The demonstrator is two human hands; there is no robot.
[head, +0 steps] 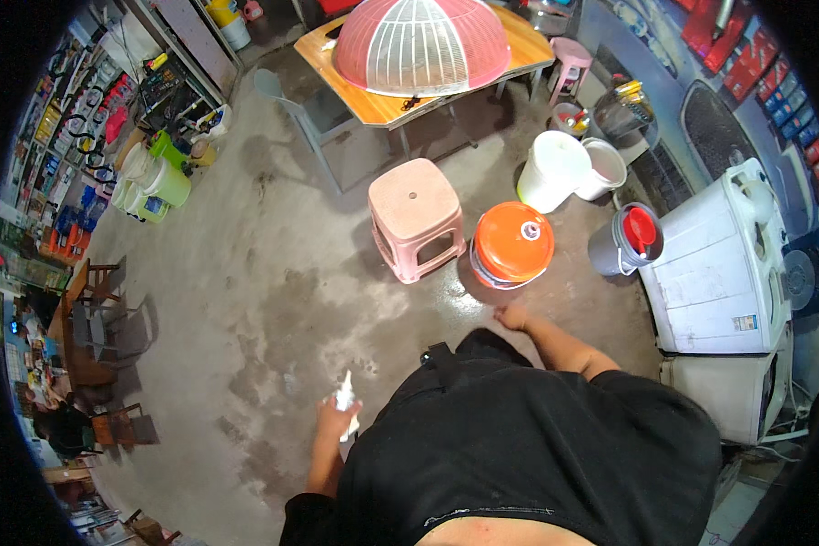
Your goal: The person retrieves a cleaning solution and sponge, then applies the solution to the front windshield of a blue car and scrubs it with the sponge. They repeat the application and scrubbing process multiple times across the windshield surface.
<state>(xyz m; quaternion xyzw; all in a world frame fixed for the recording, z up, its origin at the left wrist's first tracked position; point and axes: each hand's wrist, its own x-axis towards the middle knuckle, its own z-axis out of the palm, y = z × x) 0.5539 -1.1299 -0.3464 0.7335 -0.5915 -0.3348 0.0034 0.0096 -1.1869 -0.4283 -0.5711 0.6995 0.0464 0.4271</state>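
My left hand (336, 414), low in the view and left of my body, is closed around a white tube with a pointed nozzle (345, 397). My right hand (512, 317) hangs to the right of my knees, just below an orange-lidded bucket (514, 242); its fingers look curled, and whether anything is inside them cannot be seen. Beside that bucket, to the left, stands a pink plastic stool (415, 198) with a small hole in its seat. The concrete floor (293, 327) under my hands has dark damp patches.
Ahead, a wooden table (382, 109) carries a pink and white mesh food cover (420, 48). A grey chair (304, 116) stands left of it. White buckets (555, 170), a grey bucket with a red scoop (624, 242) and a white washing machine (716, 266) line the right. Stocked shelves (68, 130) stand left.
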